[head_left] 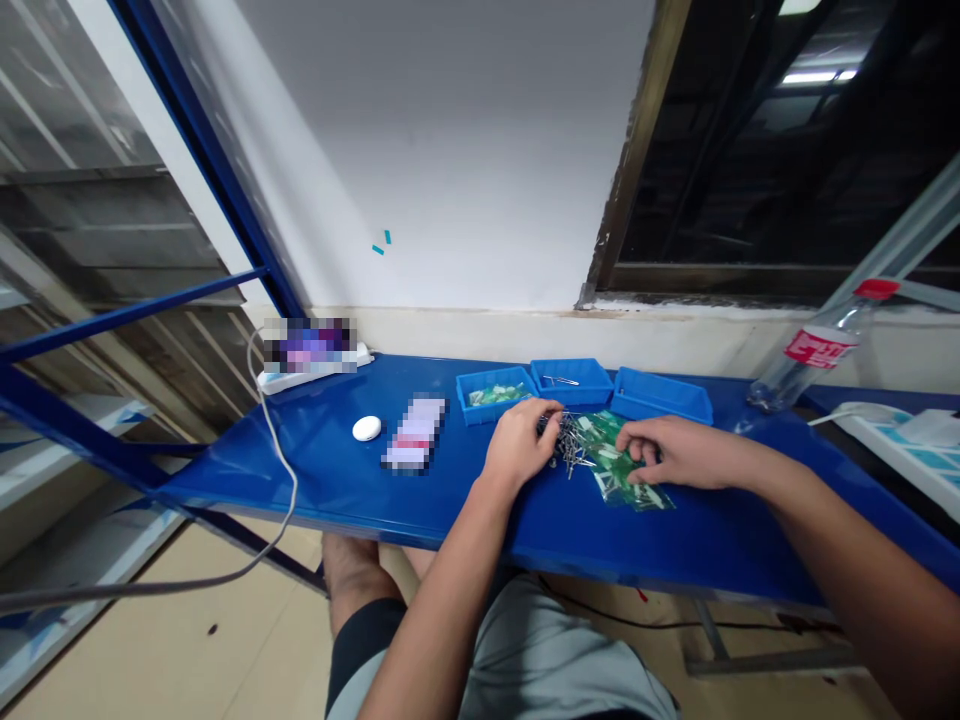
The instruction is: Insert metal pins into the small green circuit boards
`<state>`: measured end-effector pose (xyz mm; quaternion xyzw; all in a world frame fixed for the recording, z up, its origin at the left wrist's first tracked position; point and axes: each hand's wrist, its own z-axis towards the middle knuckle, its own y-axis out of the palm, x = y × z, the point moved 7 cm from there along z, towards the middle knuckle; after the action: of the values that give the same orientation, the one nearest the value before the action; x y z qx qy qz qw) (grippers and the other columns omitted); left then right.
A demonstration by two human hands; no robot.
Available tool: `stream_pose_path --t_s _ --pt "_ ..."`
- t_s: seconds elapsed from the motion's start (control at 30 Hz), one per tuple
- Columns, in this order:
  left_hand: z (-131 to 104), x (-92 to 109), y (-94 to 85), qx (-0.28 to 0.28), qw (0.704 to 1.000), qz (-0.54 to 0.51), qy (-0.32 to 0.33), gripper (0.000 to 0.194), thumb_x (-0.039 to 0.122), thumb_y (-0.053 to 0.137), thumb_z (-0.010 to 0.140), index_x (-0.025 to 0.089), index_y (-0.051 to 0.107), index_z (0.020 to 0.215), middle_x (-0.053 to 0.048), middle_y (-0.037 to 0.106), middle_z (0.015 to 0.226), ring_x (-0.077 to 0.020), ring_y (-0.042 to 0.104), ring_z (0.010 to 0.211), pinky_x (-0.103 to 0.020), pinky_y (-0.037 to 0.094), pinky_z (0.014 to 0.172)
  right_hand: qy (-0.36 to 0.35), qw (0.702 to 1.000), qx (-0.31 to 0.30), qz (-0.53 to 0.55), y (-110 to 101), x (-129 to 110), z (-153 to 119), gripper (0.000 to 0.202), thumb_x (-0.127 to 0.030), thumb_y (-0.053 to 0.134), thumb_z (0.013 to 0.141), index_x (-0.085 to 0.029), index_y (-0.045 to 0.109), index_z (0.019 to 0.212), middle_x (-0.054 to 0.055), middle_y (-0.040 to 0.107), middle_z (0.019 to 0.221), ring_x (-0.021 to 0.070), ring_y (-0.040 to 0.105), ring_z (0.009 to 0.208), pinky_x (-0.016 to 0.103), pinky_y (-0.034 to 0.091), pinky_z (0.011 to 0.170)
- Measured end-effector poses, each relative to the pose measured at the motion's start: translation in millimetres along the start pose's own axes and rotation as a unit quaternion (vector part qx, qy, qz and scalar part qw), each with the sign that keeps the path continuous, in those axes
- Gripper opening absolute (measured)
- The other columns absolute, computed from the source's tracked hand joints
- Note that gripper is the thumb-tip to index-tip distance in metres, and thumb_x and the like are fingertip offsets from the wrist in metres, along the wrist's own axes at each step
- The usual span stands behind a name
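My left hand (523, 438) is at the near side of a pile of thin metal pieces (573, 446), perhaps screws or pins. Its thumb and fingers are drawn together at the pile; whatever they pinch is too small to make out. Just right of the pile lie small clear-green plastic bags (613, 462) with white labels or strips inside, overlapping one another. Over their right side rests my right hand (670, 452), fingers curled in and closed. What its fingertips hold, if anything, is hidden.
Behind the pile stand three blue trays: one with small green bags (491, 393), one with a few metal pieces (572, 381), and a third (663, 396). A pixelated phone-like object (417, 433), white round case (367, 428), cable (279, 450) and plastic bottle (821, 346) share the blue table (337, 470).
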<state>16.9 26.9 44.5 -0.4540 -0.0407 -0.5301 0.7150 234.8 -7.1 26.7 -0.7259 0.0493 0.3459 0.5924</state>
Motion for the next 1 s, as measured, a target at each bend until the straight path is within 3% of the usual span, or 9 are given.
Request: stream_pose_path --t_s 0.13,0.23,0.37,0.47,0.57,0.7,0.8,1.0 --pt "-0.1 3.0 1.2 -0.016 1.0 -0.012 0.01 0.023 0.027 0.055 0.102 0.022 0.073 0.114 -0.007 0.077 0.111 -0.0238 0.072 0.105 -0.037 0.057 0.096 -0.015 0.999 -0.01 0.03 -1.7 -6.0 2.2 0.015 -0.038 0.075 0.082 -0.026 0.074 0.091 0.001 0.074 0.071 0.0203 0.067 0.061 0.029 0.048 0.054" --pt "0.7 4.5 -0.8 -0.015 1.0 -0.028 0.004 0.022 0.027 0.055 0.102 0.022 0.074 0.112 -0.007 0.078 0.11 -0.0235 0.073 0.104 -0.037 0.058 0.095 -0.024 1.0 0.013 0.007 -17.3 -15.9 5.2 0.013 -0.031 0.067 0.086 -0.026 0.075 0.095 0.001 0.076 0.076 0.02 0.069 0.065 0.03 0.051 0.059" --pt "2.0 6.9 -5.7 0.008 0.997 -0.081 -0.015 0.02 0.032 0.06 0.101 0.022 0.074 0.111 -0.006 0.078 0.111 -0.0225 0.073 0.103 -0.036 0.059 0.094 -0.029 0.995 0.099 -0.002 -50.6 -26.9 17.2 0.017 -0.031 0.068 0.086 -0.024 0.076 0.098 0.002 0.076 0.078 0.0194 0.068 0.068 0.03 0.053 0.065" --pt "2.2 4.3 -5.7 0.028 0.988 -0.15 -0.037 0.033 0.038 0.068 0.097 0.022 0.068 0.126 -0.009 0.075 0.125 -0.0233 0.073 0.11 -0.037 0.06 0.095 -0.049 0.984 0.16 0.065 -59.6 -33.7 31.6 0.025 -0.037 0.07 0.087 -0.023 0.077 0.106 0.004 0.076 0.083 0.0197 0.067 0.072 0.031 0.054 0.066" --pt "2.2 -5.9 -1.9 0.041 0.977 -0.199 -0.068 0.054 0.04 0.076 0.091 0.022 0.06 0.139 -0.011 0.072 0.132 -0.0243 0.074 0.109 -0.037 0.062 0.092 -0.079 0.961 0.212 0.16 -46.7 -38.9 46.3 0.03 -0.044 0.07 0.09 -0.022 0.075 0.11 0.006 0.077 0.1 0.0207 0.069 0.083 0.034 0.057 0.075" --pt "2.0 -21.1 0.9 0.05 0.975 -0.194 -0.099 0.034 0.032 0.073 0.094 0.019 0.067 0.124 -0.007 0.08 0.104 -0.0213 0.077 0.089 -0.035 0.063 0.085 -0.071 0.915 0.266 0.293 -16.4 -34.2 59.9 0.034 -0.05 0.074 0.087 -0.021 0.073 0.106 0.005 0.075 0.092 0.018 0.067 0.072 0.033 0.058 0.066" --pt "1.9 -23.8 0.2 0.054 0.977 -0.181 -0.096 0.024 0.031 0.071 0.094 0.019 0.07 0.115 -0.005 0.079 0.096 -0.0206 0.076 0.085 -0.032 0.062 0.08 -0.069 0.898 0.271 0.341 -0.2 -31.3 63.9 0.039 -0.05 0.08 0.083 -0.022 0.072 0.108 0.004 0.075 0.092 0.0167 0.067 0.069 0.035 0.06 0.069" --pt "0.8 -16.3 -0.5 0.047 0.985 -0.144 -0.088 0.034 0.029 0.07 0.094 0.018 0.064 0.126 -0.006 0.077 0.094 -0.0198 0.074 0.082 -0.031 0.061 0.074 -0.048 0.88 0.27 0.387 12.1 -24.9 66.5 0.044 -0.051 0.088 0.073 -0.02 0.071 0.099 0.005 0.076 0.09 0.018 0.07 0.071 0.037 0.062 0.074"
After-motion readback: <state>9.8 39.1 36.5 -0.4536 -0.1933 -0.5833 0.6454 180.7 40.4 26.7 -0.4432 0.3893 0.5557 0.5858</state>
